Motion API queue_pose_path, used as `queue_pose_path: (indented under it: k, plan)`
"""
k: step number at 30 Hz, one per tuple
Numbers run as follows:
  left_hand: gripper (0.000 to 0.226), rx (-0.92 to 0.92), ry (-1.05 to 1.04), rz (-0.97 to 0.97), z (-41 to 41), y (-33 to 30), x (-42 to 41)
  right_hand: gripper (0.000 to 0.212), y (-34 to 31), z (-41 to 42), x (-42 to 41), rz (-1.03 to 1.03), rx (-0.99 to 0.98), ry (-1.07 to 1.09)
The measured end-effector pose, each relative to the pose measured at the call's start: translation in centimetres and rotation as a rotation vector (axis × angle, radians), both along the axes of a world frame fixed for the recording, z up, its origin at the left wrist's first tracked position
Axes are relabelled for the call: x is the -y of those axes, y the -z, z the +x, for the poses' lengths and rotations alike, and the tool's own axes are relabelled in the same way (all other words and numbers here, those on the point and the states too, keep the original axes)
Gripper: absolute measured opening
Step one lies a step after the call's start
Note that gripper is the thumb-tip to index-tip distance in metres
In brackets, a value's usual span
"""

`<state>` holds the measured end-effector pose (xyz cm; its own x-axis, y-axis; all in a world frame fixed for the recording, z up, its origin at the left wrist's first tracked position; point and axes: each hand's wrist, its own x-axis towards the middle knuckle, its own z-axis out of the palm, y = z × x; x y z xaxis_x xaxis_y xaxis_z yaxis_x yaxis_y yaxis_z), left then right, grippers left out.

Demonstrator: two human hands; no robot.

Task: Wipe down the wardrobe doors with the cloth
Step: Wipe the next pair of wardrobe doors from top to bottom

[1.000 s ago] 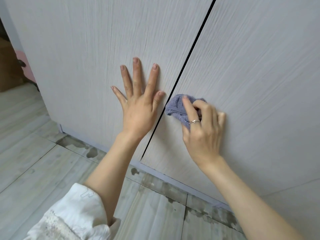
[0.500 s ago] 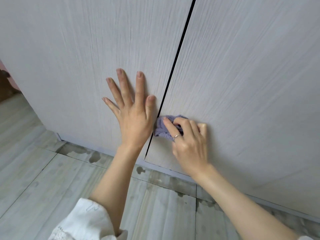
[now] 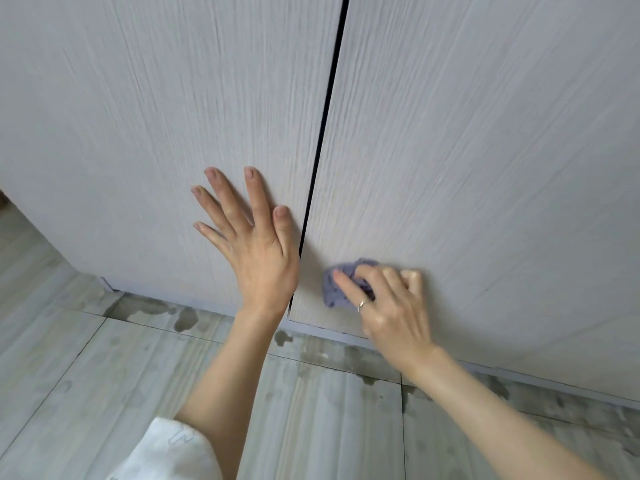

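1. The right hand (image 3: 388,306) grips a bunched purple cloth (image 3: 337,289), pressed low on the right wardrobe door (image 3: 485,150).
2. The cloth pokes out at the hand's ten o'clock, near the dark door gap (image 3: 322,133).
3. Unwiped door probably lies from twelve to three o'clock.
4. The left hand (image 3: 256,247), fingers spread, rests flat on the left wardrobe door (image 3: 138,116).

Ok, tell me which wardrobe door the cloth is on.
The right-hand door, past the dark gap. The right hand presses the purple cloth there; the left-hand door has only the bare left hand.
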<state>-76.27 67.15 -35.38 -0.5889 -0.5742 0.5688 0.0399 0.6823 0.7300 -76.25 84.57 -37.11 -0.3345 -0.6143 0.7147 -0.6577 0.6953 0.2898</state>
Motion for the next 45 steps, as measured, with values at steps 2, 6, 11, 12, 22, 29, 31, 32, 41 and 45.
queue_pose_path:
  k: [2, 6, 11, 12, 22, 29, 31, 32, 41, 45]
  plan:
    - [0.053, 0.004, 0.0, 0.032, 0.1, 0.2, -0.3, 0.044, -1.2, -0.2, 0.5, -0.114, -0.006, 0.009]
    - [0.052, 0.009, 0.003, 0.036, 0.2, 0.9, -0.6, 0.04, 0.7, -0.1, -0.8, -0.061, -0.013, 0.0]
    - [0.053, 0.009, 0.002, 0.091, 0.3, 0.6, -1.4, 0.031, 0.8, -0.1, -4.5, 0.151, -0.002, 0.0]
    - [0.054, 0.009, 0.0, 0.107, 0.4, 0.4, -1.6, 0.033, -0.3, 0.0, -5.2, 0.104, -0.008, 0.015]
    - [0.054, -0.022, -0.009, 0.16, 0.3, -0.4, -2.3, 0.03, -1.0, 2.8, -9.2, -0.955, 0.395, 0.374]
    - [0.052, -0.051, -0.038, 0.171, 0.2, -0.4, -2.5, 0.028, 1.1, 3.7, -10.2, -1.181, 0.816, 0.641]
    - [0.052, -0.062, -0.055, 0.172, 0.0, -0.4, -2.5, 0.028, -1.2, 3.4, -9.7, -1.325, 0.761, 0.517]
    - [0.052, -0.064, -0.06, 0.173, -0.1, -0.4, -2.6, 0.028, -2.1, 3.1, -9.7, -1.401, 0.735, 0.471]
    - [0.053, -0.072, -0.066, 0.172, -0.1, -0.3, -2.6, 0.024, 1.7, 2.2, -11.7, -1.832, 1.069, 0.702]
    - [0.054, -0.062, -0.063, 0.166, -0.1, -0.1, -2.4, 0.024, 0.9, 2.2, -12.6, -1.785, 1.001, 0.65]
